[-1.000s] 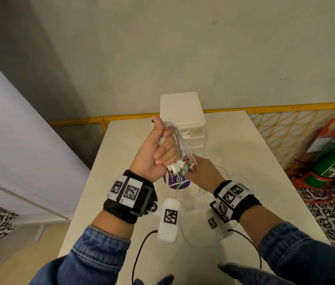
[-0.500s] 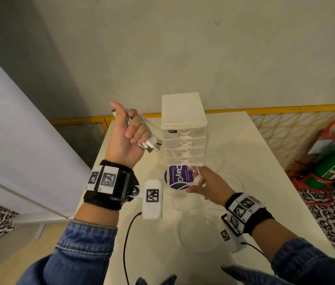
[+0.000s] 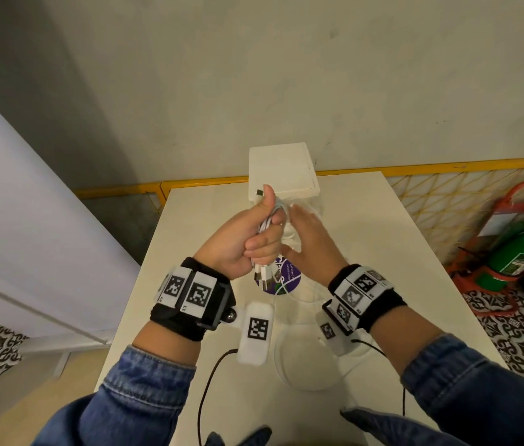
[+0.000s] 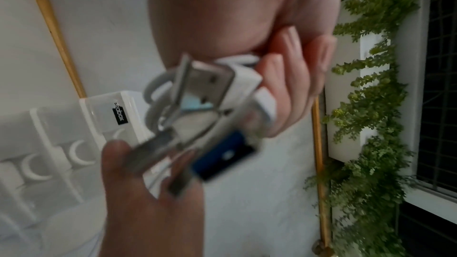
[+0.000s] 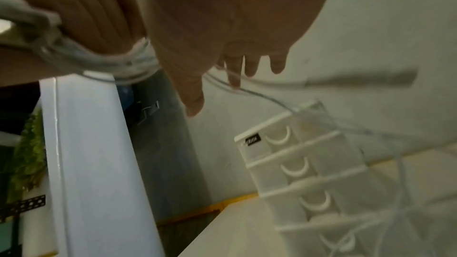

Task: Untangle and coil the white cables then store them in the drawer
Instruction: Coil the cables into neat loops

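Note:
My left hand [image 3: 247, 239] is raised over the white table [image 3: 382, 252], fist closed round a coiled bundle of white cables [image 3: 268, 220], thumb up. Several USB plugs [image 3: 265, 278] hang out below the fist; in the left wrist view they sit blurred against the fingers [image 4: 284, 89]. My right hand [image 3: 310, 239] is just right of the fist, fingers straight. In the right wrist view a loose white strand [image 5: 259, 93] runs across its fingertips [image 5: 235, 77] from the coil [image 5: 106, 62]. The white drawer unit [image 3: 281, 169] stands behind both hands, drawers closed.
A round lid with a purple label [image 3: 289, 278] lies on the table under the hands, with clear round lids [image 3: 305, 365] nearer me. A yellow rail runs behind the table. A green fire extinguisher [image 3: 521, 252] stands on the floor to the right.
My left hand swung out to the left with the bundle, then came back to the centre. My right hand dropped to the table, then rose beside the fist with a strand across its fingers.

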Tool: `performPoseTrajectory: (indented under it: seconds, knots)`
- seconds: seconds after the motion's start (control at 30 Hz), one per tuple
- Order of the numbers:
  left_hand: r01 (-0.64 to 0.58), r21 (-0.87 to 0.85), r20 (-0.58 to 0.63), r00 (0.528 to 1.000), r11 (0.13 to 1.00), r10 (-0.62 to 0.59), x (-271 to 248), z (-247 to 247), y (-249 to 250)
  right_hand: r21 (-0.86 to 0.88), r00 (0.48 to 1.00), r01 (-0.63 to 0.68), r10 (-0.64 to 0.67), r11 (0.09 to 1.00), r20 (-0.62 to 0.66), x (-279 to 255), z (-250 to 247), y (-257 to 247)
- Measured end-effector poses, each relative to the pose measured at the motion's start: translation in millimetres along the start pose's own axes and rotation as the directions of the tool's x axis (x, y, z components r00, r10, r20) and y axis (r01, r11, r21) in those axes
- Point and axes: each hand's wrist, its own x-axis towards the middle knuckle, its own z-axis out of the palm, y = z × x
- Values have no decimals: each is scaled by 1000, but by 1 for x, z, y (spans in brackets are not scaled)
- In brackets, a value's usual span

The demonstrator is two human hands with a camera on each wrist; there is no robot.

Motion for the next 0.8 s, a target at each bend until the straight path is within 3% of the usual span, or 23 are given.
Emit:
performPoseTrajectory:
  seconds: [0.13, 0.2, 0.27, 0.33, 0.37, 0.43, 0.5, 0.6, 0.67, 0.8]
  knots:
    - [-73, -90, 68, 994, 993, 80, -2, 6, 9, 140, 993, -112, 107, 984, 43, -20, 17, -1]
    - [-88, -142, 99, 990, 986, 103, -5, 3, 15, 177, 985, -134, 150, 975, -81, -26, 19, -1]
    - [-61, -160, 123, 989, 985, 81, -7, 1, 18, 237, 944, -112, 178, 965, -279, -22, 12, -4]
    - [-13, -139, 187, 982, 990, 39, -7, 2, 15, 236, 913, -68, 156, 969, -377, -11, 2, -9]
    - [11, -115, 220, 975, 993, 14, -7, 5, 12, 220, 926, -67, 142, 973, -348, -4, -5, -15]
    - [27, -49, 243, 970, 998, -14, -4, 10, 6, 220, 973, -114, 153, 969, -173, 7, -11, -22]
    - [-20, -30, 222, 975, 999, 26, 0, 12, 3, 277, 990, -132, 141, 952, -12, 9, -8, -24]
    - [-151, -151, 131, 976, 977, 171, 0, 2, 8, 277, 996, -57, 74, 959, -48, -4, 6, -15]
    - [-262, -257, 45, 958, 930, 282, -2, -8, 13, 214, 995, -85, 95, 973, -40, -13, 11, -11]
    - [-493, -298, -202, 869, 817, 451, -1, -17, 15, 136, 992, -109, 99, 985, 81, -26, 17, -13]
